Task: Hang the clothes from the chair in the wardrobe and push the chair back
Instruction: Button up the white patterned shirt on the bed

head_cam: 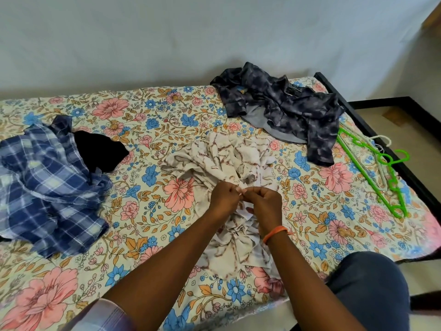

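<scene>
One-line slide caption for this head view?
Both hands, left hand and right hand, pinch the cream patterned shirt on the floral bed, green hangers at right.

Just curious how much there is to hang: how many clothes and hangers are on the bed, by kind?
Shirts, 3: blue plaid shirt, dark patterned shirt, cream shirt, pinched by the left hand and right hand.
Black garment: 1.
Hangers, at least 2: green hanger, white hanger.
Total: at least 6.
</scene>
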The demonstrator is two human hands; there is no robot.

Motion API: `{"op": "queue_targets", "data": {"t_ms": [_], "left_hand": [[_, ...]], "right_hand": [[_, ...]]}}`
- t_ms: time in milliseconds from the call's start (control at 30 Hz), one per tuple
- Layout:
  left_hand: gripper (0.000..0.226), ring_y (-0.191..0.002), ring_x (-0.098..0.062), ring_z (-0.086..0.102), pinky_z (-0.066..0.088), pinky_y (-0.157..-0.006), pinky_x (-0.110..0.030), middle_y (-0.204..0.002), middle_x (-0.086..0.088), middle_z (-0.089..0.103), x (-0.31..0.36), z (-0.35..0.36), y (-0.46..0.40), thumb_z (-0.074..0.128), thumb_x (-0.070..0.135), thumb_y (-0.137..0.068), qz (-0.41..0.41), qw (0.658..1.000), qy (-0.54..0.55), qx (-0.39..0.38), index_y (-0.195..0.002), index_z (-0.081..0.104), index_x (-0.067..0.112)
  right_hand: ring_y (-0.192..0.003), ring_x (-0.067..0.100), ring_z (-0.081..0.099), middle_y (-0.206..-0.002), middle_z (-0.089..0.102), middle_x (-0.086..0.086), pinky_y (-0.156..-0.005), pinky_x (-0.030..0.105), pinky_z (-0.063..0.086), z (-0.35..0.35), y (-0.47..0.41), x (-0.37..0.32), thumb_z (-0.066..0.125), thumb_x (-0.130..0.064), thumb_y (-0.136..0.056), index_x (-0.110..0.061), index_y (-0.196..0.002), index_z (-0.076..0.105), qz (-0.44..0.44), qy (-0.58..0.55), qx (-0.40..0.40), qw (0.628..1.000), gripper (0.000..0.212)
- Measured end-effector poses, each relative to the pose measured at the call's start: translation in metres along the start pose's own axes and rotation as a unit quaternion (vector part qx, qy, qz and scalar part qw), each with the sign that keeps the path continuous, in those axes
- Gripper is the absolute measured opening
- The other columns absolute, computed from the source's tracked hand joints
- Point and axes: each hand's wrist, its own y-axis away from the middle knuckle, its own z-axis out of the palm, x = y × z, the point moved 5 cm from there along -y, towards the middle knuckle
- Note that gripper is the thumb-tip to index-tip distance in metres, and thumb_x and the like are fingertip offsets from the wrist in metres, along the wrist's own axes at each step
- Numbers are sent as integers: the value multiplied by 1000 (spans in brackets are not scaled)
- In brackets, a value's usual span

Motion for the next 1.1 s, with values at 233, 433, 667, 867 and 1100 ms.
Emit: {"op": "queue_targets", "data": {"t_ms": [233,433,667,867,1100], "left_hand": [[44,-52,-8,46,33,-53,-25,-53,5,51,8,-6,2,58,16,-94,28,999,-13,32,-52,48,22],[44,-46,-11,41,31,-47,-24,-48,1,42,4,12,8,53,10,-91,60,975,-199,-83,-50,40,18],[24,-74,-35,60,36,-60,-27,-65,-20,55,-28,18,12,60,5,-83,55,917,-333,-212,-61,52,1],[18,-74,-23,68,57,-65,-34,-78,-10,70,-11,-8,-21,60,14,-83,52,948,-305,-71,-75,70,2],[77,-116,-37,54,48,-89,-44,-137,-17,42,34,-6,-66,61,52,-88,11,958,-271,96,-142,34,5]], "right_hand": [[-82,23,73,-82,75,10,-74,41,55,0,0,5,63,-6,-88,-7,-91,71,19,-31,-35,999,9],[-51,15,52,-51,58,0,-55,29,41,-9,-7,16,74,-43,-83,-17,-54,59,-44,143,52,987,43],[-115,35,55,-125,58,16,-92,40,47,-7,-55,19,79,-37,-78,-8,-130,51,-89,378,-5,922,66],[-95,36,65,-101,69,14,-75,36,52,9,-66,-6,61,-11,-83,-11,-96,73,-174,523,-67,832,17],[-82,24,61,-87,67,12,-71,26,41,-50,-51,-50,57,-4,-89,-3,-93,71,-359,349,78,862,15]]}}
